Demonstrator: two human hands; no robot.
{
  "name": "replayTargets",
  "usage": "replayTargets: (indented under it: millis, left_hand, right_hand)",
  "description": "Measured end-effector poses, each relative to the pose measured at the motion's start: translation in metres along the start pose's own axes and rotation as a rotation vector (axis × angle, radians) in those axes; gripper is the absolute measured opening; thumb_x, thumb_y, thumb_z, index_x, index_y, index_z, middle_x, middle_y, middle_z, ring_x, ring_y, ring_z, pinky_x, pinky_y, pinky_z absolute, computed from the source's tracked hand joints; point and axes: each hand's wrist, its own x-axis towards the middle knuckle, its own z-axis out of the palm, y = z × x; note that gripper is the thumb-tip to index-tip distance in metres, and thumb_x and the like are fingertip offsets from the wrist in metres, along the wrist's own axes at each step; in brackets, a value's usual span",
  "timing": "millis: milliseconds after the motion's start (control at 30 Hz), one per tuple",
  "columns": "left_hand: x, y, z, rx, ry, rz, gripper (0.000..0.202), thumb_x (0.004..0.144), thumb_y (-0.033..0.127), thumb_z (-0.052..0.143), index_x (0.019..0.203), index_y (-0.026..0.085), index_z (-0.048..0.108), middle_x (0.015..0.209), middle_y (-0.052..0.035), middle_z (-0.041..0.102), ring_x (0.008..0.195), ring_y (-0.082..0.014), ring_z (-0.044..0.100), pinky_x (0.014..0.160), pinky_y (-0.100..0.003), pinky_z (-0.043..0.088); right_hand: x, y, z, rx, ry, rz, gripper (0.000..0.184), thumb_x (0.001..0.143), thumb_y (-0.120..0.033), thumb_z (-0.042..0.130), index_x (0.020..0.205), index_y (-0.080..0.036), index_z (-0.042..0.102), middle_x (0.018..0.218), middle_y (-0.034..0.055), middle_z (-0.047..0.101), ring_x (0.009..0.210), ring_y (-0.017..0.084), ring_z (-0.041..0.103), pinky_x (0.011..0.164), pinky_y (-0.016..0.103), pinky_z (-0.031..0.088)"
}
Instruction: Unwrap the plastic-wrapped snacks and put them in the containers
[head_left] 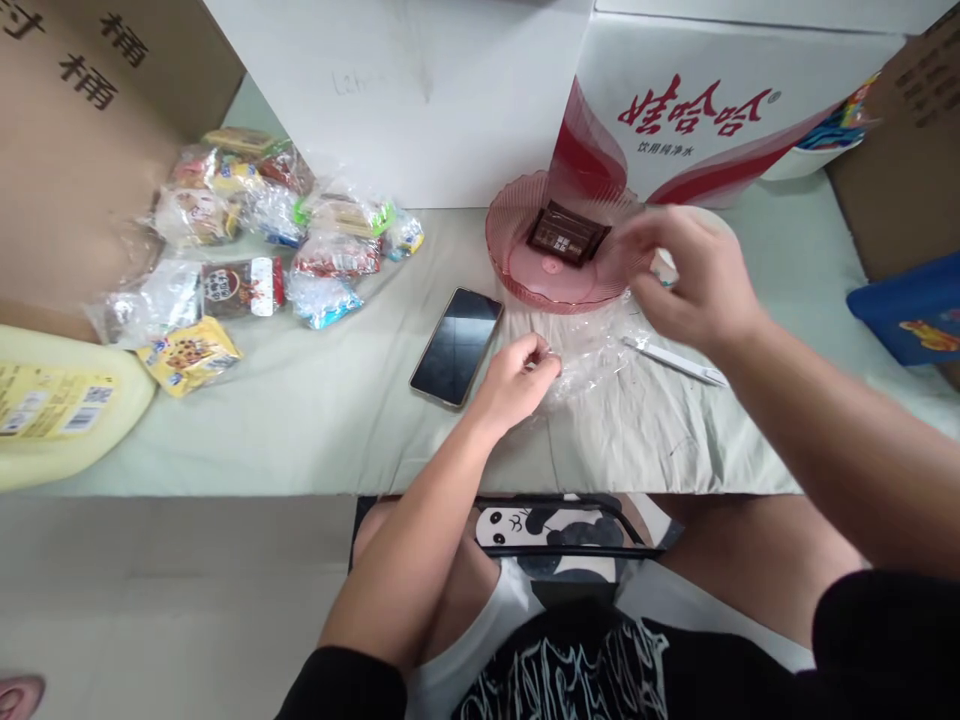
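Note:
My left hand (523, 378) rests on the cloth with its fingers closed on the edge of a crumpled clear plastic wrapper (592, 362). My right hand (694, 280) is raised over the right rim of a pink ribbed bowl (517, 280). Its thumb and fingers are curled in a pinch, slightly blurred, and whatever lies between them cannot be made out. Dark brown packets (568, 235) lie inside the bowl. A phone (457, 347) with a dark screen is just left of my left hand. Below my right hand lies a slim white tool (679, 362), perhaps a utility knife.
Several wrapped snacks (240, 285) are heaped at the left, near a pale yellow jug (67, 410). White cartons (435, 100) stand along the back. Brown cardboard (97, 180) rises at the left. A blue container (911, 310) and a white tub (814, 160) are at the right.

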Motion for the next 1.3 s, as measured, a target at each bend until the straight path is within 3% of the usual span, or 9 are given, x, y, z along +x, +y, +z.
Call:
replayTargets:
  millis: [200, 333, 433, 600, 767, 967, 1033, 1167, 1300]
  left_hand:
    - [-0.006, 0.009, -0.008, -0.559, -0.355, -0.167, 0.035, 0.074, 0.039, 0.074, 0.077, 0.021, 0.043, 0.092, -0.0025, 0.076, 0.04, -0.0029, 0.043, 0.036, -0.018, 0.009]
    - [-0.01, 0.008, -0.005, -0.718, -0.522, -0.248, 0.036, 0.072, 0.033, 0.074, 0.073, 0.021, 0.04, 0.086, -0.0062, 0.079, 0.032, -0.0034, 0.041, 0.031, -0.016, 0.011]
    - [-0.012, 0.006, 0.0, -0.713, -0.578, -0.326, 0.029, 0.073, 0.03, 0.069, 0.071, 0.02, 0.042, 0.084, -0.0103, 0.08, 0.029, -0.0056, 0.043, 0.028, -0.016, 0.011]
    - [-0.005, 0.011, 0.0, -0.732, -0.312, -0.267, 0.02, 0.075, 0.026, 0.061, 0.07, 0.02, 0.043, 0.081, -0.0089, 0.08, 0.027, -0.0061, 0.043, 0.028, -0.018, 0.015]
    - [0.01, 0.016, -0.008, -0.693, 0.093, -0.146, 0.027, 0.077, 0.03, 0.067, 0.073, 0.021, 0.042, 0.075, 0.0007, 0.074, 0.032, -0.0018, 0.039, 0.03, -0.015, 0.011]
    - [0.016, 0.017, -0.008, -0.601, 0.173, -0.21, 0.031, 0.074, 0.031, 0.072, 0.072, 0.021, 0.043, 0.075, 0.0023, 0.072, 0.034, -0.0002, 0.035, 0.029, -0.014, 0.008]
    - [0.017, 0.017, -0.011, -0.615, 0.205, -0.23, 0.029, 0.076, 0.031, 0.072, 0.072, 0.021, 0.044, 0.075, 0.0022, 0.073, 0.035, -0.0001, 0.035, 0.029, -0.013, 0.009]
    - [0.017, 0.014, -0.02, -0.664, 0.172, -0.246, 0.022, 0.082, 0.03, 0.067, 0.074, 0.021, 0.048, 0.071, 0.003, 0.072, 0.034, -0.0004, 0.031, 0.031, -0.013, 0.013]
    - [0.012, 0.009, -0.019, -0.615, 0.062, -0.257, 0.025, 0.084, 0.036, 0.062, 0.074, 0.022, 0.044, 0.065, 0.0034, 0.068, 0.027, -0.0008, 0.021, 0.032, -0.018, 0.01]
  right_hand:
    - [-0.133, -0.006, 0.013, 0.268, -0.008, 0.105, 0.063, 0.084, -0.027, 0.063, 0.145, -0.027, 0.048, 0.142, 0.0139, 0.062, 0.131, 0.034, 0.063, 0.105, 0.055, 0.055]
    - [-0.153, -0.012, 0.035, 0.433, -0.009, 0.144, 0.09, 0.086, -0.032, 0.072, 0.162, -0.033, 0.024, 0.166, 0.0128, 0.042, 0.151, 0.035, 0.046, 0.121, 0.059, 0.044]
    - [-0.145, -0.015, 0.041, 0.413, 0.073, 0.07, 0.082, 0.086, -0.026, 0.071, 0.159, -0.032, 0.033, 0.158, 0.0117, 0.052, 0.15, 0.034, 0.048, 0.12, 0.058, 0.044]
    - [-0.144, -0.012, 0.03, 0.218, 0.193, -0.102, 0.025, 0.09, -0.01, 0.061, 0.105, -0.029, 0.067, 0.088, 0.0009, 0.071, 0.101, 0.023, 0.07, 0.093, 0.043, 0.055]
    - [-0.17, -0.025, 0.004, 0.163, 0.21, -0.132, 0.033, 0.09, -0.009, 0.063, 0.108, -0.036, 0.071, 0.091, 0.0004, 0.071, 0.084, 0.019, 0.066, 0.071, 0.037, 0.05]
    - [-0.175, -0.036, -0.015, 0.207, 0.396, -0.107, 0.039, 0.085, -0.01, 0.069, 0.114, -0.036, 0.075, 0.092, 0.003, 0.074, 0.081, 0.021, 0.067, 0.062, 0.036, 0.054]
    - [-0.167, -0.033, -0.024, 0.441, 0.238, -0.13, 0.018, 0.095, -0.025, 0.062, 0.108, -0.029, 0.074, 0.087, 0.0038, 0.073, 0.082, 0.022, 0.07, 0.07, 0.039, 0.057]
    - [-0.161, -0.025, -0.034, 1.036, -0.284, -0.089, 0.038, 0.109, -0.048, 0.041, 0.098, -0.025, 0.069, 0.079, 0.0016, 0.074, 0.072, 0.016, 0.071, 0.073, 0.037, 0.059]
    - [-0.169, -0.013, -0.014, 0.766, 0.02, 0.379, 0.014, 0.101, -0.037, 0.06, 0.107, -0.026, 0.067, 0.1, 0.0061, 0.074, 0.095, 0.02, 0.072, 0.081, 0.037, 0.06]
